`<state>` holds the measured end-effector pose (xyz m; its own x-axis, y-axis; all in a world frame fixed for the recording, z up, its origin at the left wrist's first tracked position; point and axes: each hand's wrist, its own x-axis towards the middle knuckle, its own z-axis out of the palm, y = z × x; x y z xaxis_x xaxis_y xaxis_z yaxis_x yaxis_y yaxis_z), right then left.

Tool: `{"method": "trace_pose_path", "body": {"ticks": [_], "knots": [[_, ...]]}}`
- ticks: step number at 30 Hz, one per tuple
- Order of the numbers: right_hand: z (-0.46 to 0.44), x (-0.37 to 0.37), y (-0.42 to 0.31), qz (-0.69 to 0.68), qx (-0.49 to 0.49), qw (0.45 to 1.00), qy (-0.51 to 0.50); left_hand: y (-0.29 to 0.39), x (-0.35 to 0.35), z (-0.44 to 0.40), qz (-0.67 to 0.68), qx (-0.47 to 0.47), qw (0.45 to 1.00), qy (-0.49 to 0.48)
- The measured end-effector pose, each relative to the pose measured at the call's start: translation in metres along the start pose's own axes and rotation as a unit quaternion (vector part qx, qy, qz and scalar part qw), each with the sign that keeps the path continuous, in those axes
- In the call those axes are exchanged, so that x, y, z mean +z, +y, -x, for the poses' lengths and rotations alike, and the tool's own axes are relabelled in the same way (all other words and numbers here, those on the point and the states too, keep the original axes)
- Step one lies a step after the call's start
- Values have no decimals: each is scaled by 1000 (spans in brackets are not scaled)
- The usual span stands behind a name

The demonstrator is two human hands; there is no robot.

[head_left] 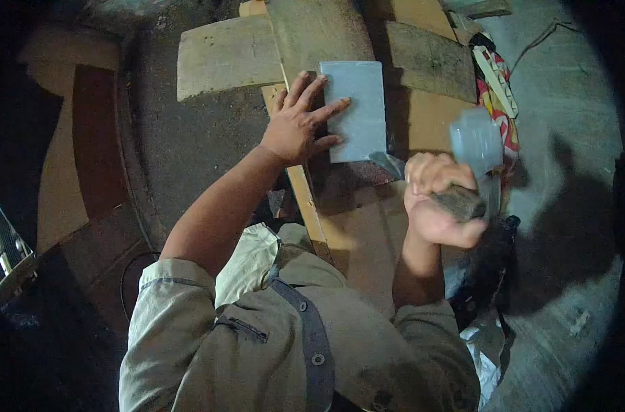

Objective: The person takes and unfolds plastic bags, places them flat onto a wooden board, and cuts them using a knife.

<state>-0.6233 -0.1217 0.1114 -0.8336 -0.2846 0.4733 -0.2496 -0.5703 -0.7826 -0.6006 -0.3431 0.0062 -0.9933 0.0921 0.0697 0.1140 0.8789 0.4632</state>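
A pale grey-blue rectangular sheet [359, 130] lies on the wooden boards [319, 31]. My left hand [302, 125] rests with spread fingers over the sheet's left edge, some fingertips on its surface. My right hand [441, 199] is wrapped round the dark handle of a tool [462, 201], to the right of the sheet's lower corner. A dark grey blade-like part [388, 165] sticks out from that fist toward the sheet's lower right corner. Fine detail of the tool is blurred.
Right of the boards stands a translucent plastic container [477, 141]. Behind it lie a white slotted strip [496, 81] and a red, yellow and white cloth [510, 134]. Planks [226, 55] extend to the left, and a glossy dark object [3, 237] is at the far left.
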Motion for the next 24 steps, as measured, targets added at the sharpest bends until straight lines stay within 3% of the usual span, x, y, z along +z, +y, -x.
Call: {"method": "trace_pose_path", "body": {"ticks": [5,9,15,24], "knots": [[-2,-3,-16,-15,-35,999,-2,-1,1,-1,-17,-7,1000,-4],[-2,-17,-2,12,0,1000,14,3,0,-2,-12,-16,1000,-13],[-16,-5,-4,5,-50,999,12,-2,-1,-1,1,-6,1000,-20],[-42,-4,22,3,-86,995,-43,-3,3,0,32,-24,999,-3]]}}
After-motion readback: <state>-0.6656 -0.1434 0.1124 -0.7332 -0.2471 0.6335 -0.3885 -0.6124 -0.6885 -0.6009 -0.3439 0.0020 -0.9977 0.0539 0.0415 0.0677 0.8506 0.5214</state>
